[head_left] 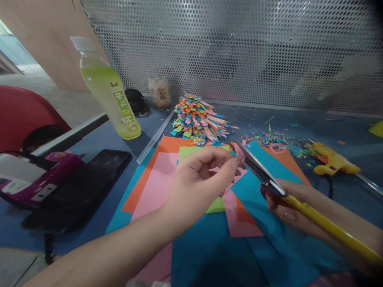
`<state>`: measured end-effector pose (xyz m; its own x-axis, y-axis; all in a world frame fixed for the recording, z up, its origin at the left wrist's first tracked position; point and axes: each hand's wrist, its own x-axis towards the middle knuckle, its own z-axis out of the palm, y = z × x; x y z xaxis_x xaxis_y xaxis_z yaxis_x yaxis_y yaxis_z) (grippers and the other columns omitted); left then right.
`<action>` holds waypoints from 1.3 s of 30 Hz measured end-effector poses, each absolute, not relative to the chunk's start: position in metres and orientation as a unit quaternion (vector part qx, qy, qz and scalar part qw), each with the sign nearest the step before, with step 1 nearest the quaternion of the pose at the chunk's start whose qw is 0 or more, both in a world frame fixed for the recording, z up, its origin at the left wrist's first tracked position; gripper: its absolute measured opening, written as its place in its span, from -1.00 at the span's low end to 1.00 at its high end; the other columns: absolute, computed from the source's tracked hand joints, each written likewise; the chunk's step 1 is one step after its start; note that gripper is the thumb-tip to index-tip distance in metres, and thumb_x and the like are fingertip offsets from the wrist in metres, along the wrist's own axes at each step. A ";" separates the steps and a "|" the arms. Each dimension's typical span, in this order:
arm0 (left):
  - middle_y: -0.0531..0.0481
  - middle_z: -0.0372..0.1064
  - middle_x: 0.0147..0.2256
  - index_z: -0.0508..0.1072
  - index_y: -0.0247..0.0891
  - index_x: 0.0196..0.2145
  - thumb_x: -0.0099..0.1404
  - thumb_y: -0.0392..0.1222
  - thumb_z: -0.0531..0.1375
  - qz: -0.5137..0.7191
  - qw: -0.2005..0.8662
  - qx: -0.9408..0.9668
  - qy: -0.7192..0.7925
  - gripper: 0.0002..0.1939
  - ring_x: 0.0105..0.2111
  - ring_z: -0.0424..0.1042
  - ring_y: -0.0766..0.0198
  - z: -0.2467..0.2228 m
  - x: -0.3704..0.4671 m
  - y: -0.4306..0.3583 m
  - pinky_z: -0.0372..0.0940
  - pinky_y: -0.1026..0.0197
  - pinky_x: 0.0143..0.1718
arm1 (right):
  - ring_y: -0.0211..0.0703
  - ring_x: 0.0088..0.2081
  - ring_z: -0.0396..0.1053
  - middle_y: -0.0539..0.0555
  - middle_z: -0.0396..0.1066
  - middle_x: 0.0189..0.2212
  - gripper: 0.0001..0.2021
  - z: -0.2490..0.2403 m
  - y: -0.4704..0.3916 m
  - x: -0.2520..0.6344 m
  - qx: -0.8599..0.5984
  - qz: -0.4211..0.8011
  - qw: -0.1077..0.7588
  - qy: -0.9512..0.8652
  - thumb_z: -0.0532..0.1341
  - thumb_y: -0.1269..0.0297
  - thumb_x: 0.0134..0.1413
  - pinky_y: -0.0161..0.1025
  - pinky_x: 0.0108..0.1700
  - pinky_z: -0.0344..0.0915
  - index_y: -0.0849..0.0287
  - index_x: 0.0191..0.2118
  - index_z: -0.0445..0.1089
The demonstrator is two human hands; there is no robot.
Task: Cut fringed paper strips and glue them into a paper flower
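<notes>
Between the thumb and fingers of my left hand (203,177) is a small piece of pink paper (239,153). My right hand (287,211) is wrapped around the yellow handle of a pair of scissors (269,179). Their blades point up and left, with the tips close to the pink paper. Whether the blades touch it I cannot tell. Under both hands lie overlapping sheets of coloured paper: blue (215,243), pink (158,179), orange (172,142) and green (217,205). Behind my left hand stands a cone-shaped pile of fringed, multicoloured paper (194,115).
A bottle of green drink (107,91) stands at the left, beside a clear strip (155,137). Nearer are a black phone (80,191) and a purple power strip (60,163). Paper scraps (281,141) and a yellow glue gun (335,159) lie right. A perforated metal panel (239,52) closes the back.
</notes>
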<state>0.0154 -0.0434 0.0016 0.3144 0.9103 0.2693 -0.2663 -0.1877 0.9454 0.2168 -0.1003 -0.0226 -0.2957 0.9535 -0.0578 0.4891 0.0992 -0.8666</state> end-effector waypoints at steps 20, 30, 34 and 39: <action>0.10 0.29 -0.60 0.40 -0.30 -0.56 0.16 -0.24 0.20 0.492 0.572 0.592 0.282 -0.83 -0.66 0.23 0.48 0.004 0.016 -0.045 0.17 0.39 -0.67 | -0.33 -0.55 -0.01 -0.08 0.06 -0.55 -0.55 -0.016 -0.103 0.211 -0.539 0.462 0.248 -0.660 0.05 -0.22 -0.01 -0.40 -0.58 -0.02 0.14 -0.42 0.14; 0.07 0.32 -0.57 0.43 -0.28 -0.52 0.22 -0.21 0.13 0.494 0.573 0.591 0.280 -0.81 -0.61 0.28 0.45 0.005 0.014 -0.044 0.18 0.39 -0.66 | -0.34 -0.58 0.07 -0.08 0.12 -0.57 -0.58 -0.015 -0.102 0.210 -0.521 0.448 0.259 -0.679 0.06 -0.17 0.02 -0.41 -0.58 0.07 0.14 -0.44 0.18; 0.05 0.35 -0.55 0.46 -0.28 -0.47 0.21 -0.24 0.14 0.496 0.563 0.601 0.278 -0.85 -0.60 0.30 0.44 0.004 0.014 -0.044 0.19 0.39 -0.66 | -0.39 -0.62 0.00 -0.10 0.09 -0.57 -0.56 -0.013 -0.100 0.208 -0.517 0.465 0.261 -0.670 0.05 -0.20 0.00 -0.43 -0.62 0.00 0.15 -0.45 0.17; 0.03 0.38 -0.55 0.49 -0.30 -0.45 0.21 -0.25 0.15 0.490 0.564 0.606 0.274 -0.85 -0.60 0.30 0.43 0.005 0.015 -0.045 0.19 0.38 -0.66 | -0.40 -0.64 -0.06 -0.12 0.04 -0.58 -0.55 -0.013 -0.101 0.210 -0.514 0.504 0.261 -0.643 0.06 -0.22 -0.02 -0.42 -0.66 -0.10 0.13 -0.44 0.14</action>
<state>0.0152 -0.0450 0.0055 0.3704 0.8839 0.2856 -0.2202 -0.2151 0.9514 0.2097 -0.1012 -0.0134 -0.3345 0.9247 -0.1818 0.3980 -0.0363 -0.9167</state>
